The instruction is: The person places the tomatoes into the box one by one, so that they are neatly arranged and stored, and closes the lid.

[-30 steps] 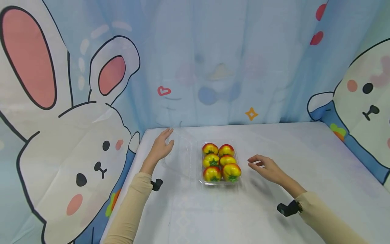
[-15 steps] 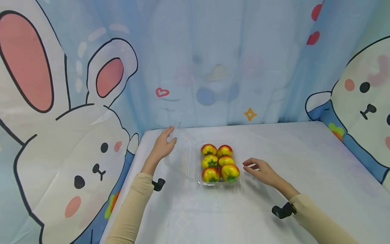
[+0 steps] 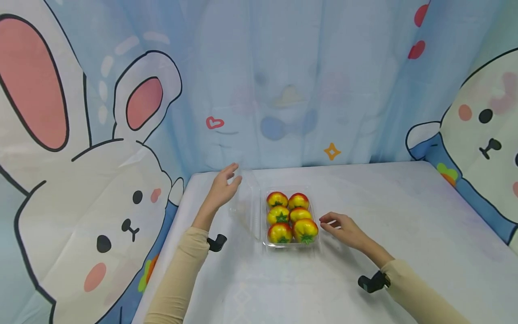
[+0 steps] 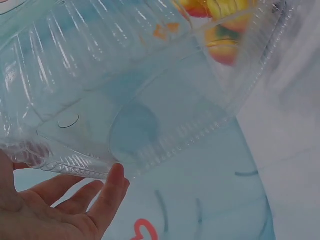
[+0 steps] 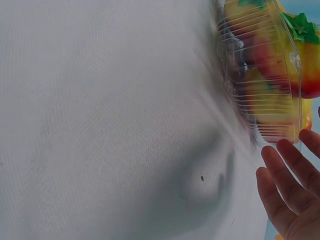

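A clear plastic clamshell box [image 3: 289, 245] stands in the middle of the table, packed with several glossy yellow-and-red fruits [image 3: 305, 230] that have green star-shaped tops. Its transparent lid [image 3: 246, 202] is swung out to the left and tilted up from the cloth. My left hand [image 3: 223, 188] is at the lid's far outer edge; in the left wrist view, extended fingers [image 4: 116, 177] touch the lid's corner. To the right of the box, my right hand [image 3: 341, 228] hovers with relaxed fingers, fingertips close beside the ribbed box wall [image 5: 272, 97] in the right wrist view, holding nothing.
White cloth covers the table [image 3: 376, 202]. Behind it hangs a light blue curtain [image 3: 291, 67] printed with cartoon rabbits. A black wrist camera [image 3: 217, 243] sits on the left sleeve, another camera [image 3: 373, 282] on the right one.
My left hand has moved right, and the lid's outer edge has come up toward the box with it. My right hand has shifted left, closer to the box.
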A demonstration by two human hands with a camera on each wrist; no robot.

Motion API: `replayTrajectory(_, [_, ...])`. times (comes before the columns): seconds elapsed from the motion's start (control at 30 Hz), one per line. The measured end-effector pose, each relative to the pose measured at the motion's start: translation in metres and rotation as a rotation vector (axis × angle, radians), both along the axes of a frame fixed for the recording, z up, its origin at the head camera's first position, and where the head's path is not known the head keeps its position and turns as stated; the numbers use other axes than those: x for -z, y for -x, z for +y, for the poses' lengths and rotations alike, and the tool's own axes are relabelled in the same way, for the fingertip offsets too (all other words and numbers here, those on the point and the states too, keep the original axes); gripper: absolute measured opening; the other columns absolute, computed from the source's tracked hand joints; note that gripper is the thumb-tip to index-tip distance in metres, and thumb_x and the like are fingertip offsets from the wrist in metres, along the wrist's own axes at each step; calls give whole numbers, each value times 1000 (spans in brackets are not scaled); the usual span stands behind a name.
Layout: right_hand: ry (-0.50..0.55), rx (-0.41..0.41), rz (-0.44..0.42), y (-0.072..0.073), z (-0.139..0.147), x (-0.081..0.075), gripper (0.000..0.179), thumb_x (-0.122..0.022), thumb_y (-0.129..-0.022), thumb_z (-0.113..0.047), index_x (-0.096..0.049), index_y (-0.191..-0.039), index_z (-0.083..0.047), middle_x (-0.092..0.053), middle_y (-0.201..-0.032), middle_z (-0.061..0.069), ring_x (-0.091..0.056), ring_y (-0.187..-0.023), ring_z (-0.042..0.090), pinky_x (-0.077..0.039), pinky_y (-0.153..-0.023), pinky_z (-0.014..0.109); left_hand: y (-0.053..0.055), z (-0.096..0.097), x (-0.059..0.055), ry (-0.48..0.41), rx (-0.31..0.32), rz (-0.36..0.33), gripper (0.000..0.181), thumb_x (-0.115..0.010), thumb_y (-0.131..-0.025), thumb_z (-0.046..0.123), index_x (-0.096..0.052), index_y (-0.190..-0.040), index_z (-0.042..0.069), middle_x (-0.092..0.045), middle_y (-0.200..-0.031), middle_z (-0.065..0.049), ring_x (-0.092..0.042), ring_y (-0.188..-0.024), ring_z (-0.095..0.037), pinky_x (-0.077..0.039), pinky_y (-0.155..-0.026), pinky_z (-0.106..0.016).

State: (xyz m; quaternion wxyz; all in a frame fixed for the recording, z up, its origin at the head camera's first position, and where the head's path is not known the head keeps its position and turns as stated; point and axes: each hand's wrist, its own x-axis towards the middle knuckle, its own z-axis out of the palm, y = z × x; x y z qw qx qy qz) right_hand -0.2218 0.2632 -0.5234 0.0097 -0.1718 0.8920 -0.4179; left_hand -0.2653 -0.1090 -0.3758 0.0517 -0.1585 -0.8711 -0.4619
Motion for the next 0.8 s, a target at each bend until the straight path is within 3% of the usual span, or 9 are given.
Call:
replayTrajectory(0.27, [8, -2, 23, -3, -1, 1, 25, -61, -97, -14, -66, -113, 4, -68, -110, 18, -67, -93, 29, -57, -76, 29, 1, 21, -6, -20, 27, 26, 51, -50, -100, 15, -42, -146, -5, -35, -155, -18, -44, -134, -39, -40, -109, -48])
replayTrajectory(0.57, [12, 0, 25, -3, 0, -1, 24, -61, -97, -14, -66, -112, 3, -69, -109, 15, -67, -93, 28, -57, -76, 27, 4, 41, -12, -23, 103, 49, 50, -50, -101, 15, -41, -147, -4, -34, -156, -16, -45, -134, -38, -38, -111, -47])
replayTrajectory(0.8, [9, 10, -9, -8, 4, 2, 23, -60, -97, -13, -66, -113, 4, -68, -110, 17, -66, -93, 28, -59, -75, 30, 2, 55, -8, -42, 157, 9, 51, -49, -102, 16, -39, -149, -1, -31, -158, -16, -43, -136, -36, -40, -109, -47])
